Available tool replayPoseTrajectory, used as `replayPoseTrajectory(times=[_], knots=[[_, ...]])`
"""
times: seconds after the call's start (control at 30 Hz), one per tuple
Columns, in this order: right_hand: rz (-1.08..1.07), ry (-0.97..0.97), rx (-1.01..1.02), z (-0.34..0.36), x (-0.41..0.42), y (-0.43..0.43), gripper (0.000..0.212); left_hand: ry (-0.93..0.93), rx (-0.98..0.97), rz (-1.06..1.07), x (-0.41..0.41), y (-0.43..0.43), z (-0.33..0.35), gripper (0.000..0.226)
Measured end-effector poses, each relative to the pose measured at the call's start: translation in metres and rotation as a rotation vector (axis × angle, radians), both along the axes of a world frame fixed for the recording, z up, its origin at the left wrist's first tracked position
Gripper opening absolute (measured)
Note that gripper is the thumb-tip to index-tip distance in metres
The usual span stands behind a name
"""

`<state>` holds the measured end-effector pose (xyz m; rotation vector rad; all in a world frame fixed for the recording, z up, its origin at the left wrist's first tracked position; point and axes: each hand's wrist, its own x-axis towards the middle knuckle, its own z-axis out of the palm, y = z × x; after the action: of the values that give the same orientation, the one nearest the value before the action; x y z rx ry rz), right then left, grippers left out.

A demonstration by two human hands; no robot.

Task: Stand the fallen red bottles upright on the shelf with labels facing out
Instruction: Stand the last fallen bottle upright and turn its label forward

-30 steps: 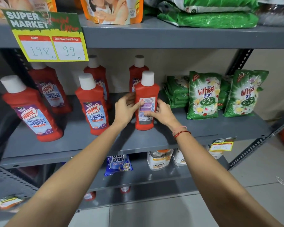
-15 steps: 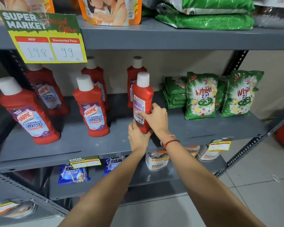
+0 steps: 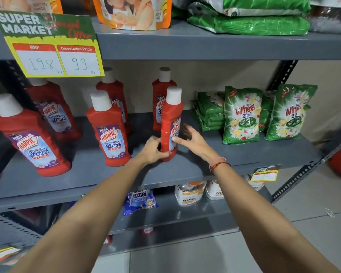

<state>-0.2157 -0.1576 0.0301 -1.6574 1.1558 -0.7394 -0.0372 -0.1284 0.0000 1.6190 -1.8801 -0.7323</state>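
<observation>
Left grip (image 3: 156,149) clasps the upright bottle (image 3: 170,123) at its base; right grip (image 3: 191,137) released beside it. Label faces rightward: turning remains.

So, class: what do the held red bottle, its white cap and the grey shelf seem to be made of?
Red bottle: likely plastic, smooth, slightly glossy, with moulded ridges down its side. White cap: probably matte plastic. Grey shelf: looks like painted metal, with a thin folded front edge.
</observation>
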Motion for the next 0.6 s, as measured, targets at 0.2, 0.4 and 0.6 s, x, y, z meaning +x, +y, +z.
replayPoseTrajectory(times=[0.2, 0.4, 0.6], knots=[[0.053, -0.147, 0.111, -0.007, 0.008, -0.008, 0.058, 0.033, 0.148, -0.062, 0.01, -0.007, 0.017, 0.061], [-0.118, -0.099, -0.037, -0.016, 0.02, 0.001, 0.052, 0.217, 0.122, 0.075, 0.014, 0.004, 0.006, 0.054], [-0.027, -0.039, 0.013, -0.02, 0.007, -0.002, 0.06, 0.233, 0.059, 0.122, 0.014, 0.013, -0.004, 0.049]])
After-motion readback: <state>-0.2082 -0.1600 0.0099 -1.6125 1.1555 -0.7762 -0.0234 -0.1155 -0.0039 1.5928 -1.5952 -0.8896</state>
